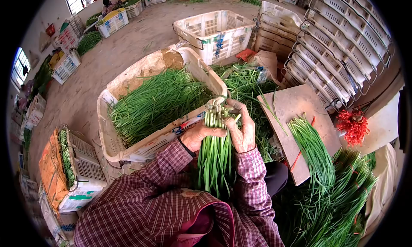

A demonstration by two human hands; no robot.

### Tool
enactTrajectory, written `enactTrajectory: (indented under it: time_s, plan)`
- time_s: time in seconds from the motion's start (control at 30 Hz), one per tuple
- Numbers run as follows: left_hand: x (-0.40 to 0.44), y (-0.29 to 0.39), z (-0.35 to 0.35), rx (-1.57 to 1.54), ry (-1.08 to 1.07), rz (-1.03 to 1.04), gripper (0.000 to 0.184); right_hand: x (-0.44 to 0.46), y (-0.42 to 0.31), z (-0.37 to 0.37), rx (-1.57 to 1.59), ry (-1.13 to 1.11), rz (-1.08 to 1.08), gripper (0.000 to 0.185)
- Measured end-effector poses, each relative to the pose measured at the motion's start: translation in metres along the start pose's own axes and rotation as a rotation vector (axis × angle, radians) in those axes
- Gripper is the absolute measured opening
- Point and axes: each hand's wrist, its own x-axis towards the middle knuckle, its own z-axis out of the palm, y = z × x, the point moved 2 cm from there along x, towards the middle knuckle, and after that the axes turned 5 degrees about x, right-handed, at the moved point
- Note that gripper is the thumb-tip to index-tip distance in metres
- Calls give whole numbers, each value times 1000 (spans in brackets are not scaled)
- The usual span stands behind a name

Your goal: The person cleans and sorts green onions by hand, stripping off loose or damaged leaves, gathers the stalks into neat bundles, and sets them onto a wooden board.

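Observation:
A bunch of garlic chives is upright in front of my chest, pale cut ends at the top and green leaves hanging down. My left hand is closed round its left side, thumb across the stems just below the pale ends. My right hand is closed on the right side, its fingers curled over the top near the stem ends. Just beyond my hands stands a white crate with loose chives in it. To the right, another bunch of chives lies across a board beside a red tie.
Red ties hang in a bundle at the right. Tied chives are heaped below the board. Stacked white crates rise at the upper right; another crate stands ahead. At the left is a crate with orange cloth.

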Motion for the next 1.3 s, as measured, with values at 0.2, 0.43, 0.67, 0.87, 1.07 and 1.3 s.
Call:
enactTrajectory:
  time_s: [0.2, 0.43, 0.67, 0.87, 1.07, 1.3]
  plan:
    - [-3, 3, 10, 65, -23, -70, 63, 6, -9, -8, -173, -50, -185, 59]
    - [0, -9, 13, 199, -76, -96, 45, 10, -25, -13, -421, -262, -153, 50]
    - [-4, -9, 33, 173, -22, -41, 38, 8, -12, -13, -539, -81, -98, 21]
    - [-3, -13, 36, 153, -73, -154, 36, 31, 15, -49, -498, 80, -9, 24]
    - [-1, -9, 31, 240, -56, -21, 41, 16, 1, -52, -163, -30, -81, 39]
    - [-7, -13, 18, 43, -66, -136, 63, 4, -2, -21, -391, -337, -180, 27]
